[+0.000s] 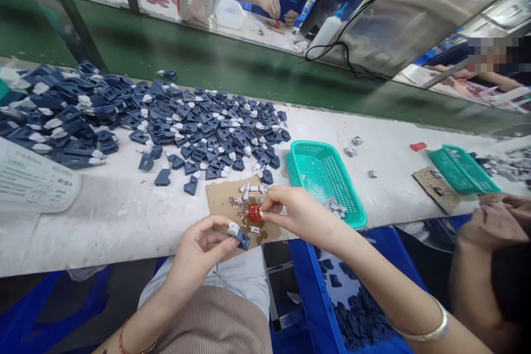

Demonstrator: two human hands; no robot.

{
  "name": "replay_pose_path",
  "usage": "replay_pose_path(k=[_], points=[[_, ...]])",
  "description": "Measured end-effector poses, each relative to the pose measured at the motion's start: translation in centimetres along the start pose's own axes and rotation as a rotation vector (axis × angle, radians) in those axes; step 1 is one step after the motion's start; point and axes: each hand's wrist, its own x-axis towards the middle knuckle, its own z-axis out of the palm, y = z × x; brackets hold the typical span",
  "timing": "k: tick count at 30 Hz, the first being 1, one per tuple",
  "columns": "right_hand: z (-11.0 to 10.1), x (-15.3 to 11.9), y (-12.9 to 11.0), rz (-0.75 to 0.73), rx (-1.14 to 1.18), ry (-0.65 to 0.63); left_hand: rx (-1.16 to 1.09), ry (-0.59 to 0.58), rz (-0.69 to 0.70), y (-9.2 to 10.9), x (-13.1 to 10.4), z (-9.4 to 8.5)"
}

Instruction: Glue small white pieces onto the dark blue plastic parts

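My left hand (pixel 203 249) is closed on a navy plastic part (pixel 243 239) with a white piece at its upper end, held over the near edge of the table. My right hand (pixel 290 207) pinches a small pale piece, mostly covered by the fingertips, at the rim of a shallow red cap (pixel 253 213). Under the cap lies a cardboard sheet (pixel 218 199) with dark wet stains. Small grey-white pieces (pixel 246 191) rest on the cardboard behind the cap, and another pale piece (pixel 255 229) sits in front of it.
Navy parts (pixel 215 133) with white tips pile up along the left and back of the table. A green basket (pixel 357 213) holds grey pieces at right. Below stands a blue bin (pixel 311 293) of navy parts. A co-worker's hands (pixel 493 221) are at far right.
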Motion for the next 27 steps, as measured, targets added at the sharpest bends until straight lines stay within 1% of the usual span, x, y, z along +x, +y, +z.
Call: replay_pose_path(k=[3,5,8,11,14,19,22,27], points=[[-0.5,-0.1,0.0,0.014,0.03,0.022,0.019,0.033,0.008,0.0,0.1,0.3],[-1.0,-0.4,0.0,0.03,0.106,0.048,0.017,0.066,0.012,0.0,0.1,0.5],[-1.6,-0.9,0.0,0.072,0.342,0.065,-0.029,0.088,0.014,0.3,0.3,1.0],[-1.7,-1.6,-0.5,0.104,0.605,0.036,-0.101,0.05,0.041,0.6,0.6,1.6],[-1.3,-2.4,-1.4,0.091,0.74,0.009,-0.154,0.047,0.084,0.7,0.8,2.3],[-0.7,-3.2,-2.6,0.069,0.743,0.029,-0.195,0.073,0.152,0.1,0.9,2.7],[-0.5,-3.3,-3.0,0.053,0.707,0.059,-0.2,0.07,0.19,0.0,0.8,2.7],[-0.4,-3.2,-3.2,0.049,0.672,0.069,-0.163,0.077,0.245,0.2,0.7,2.7]])
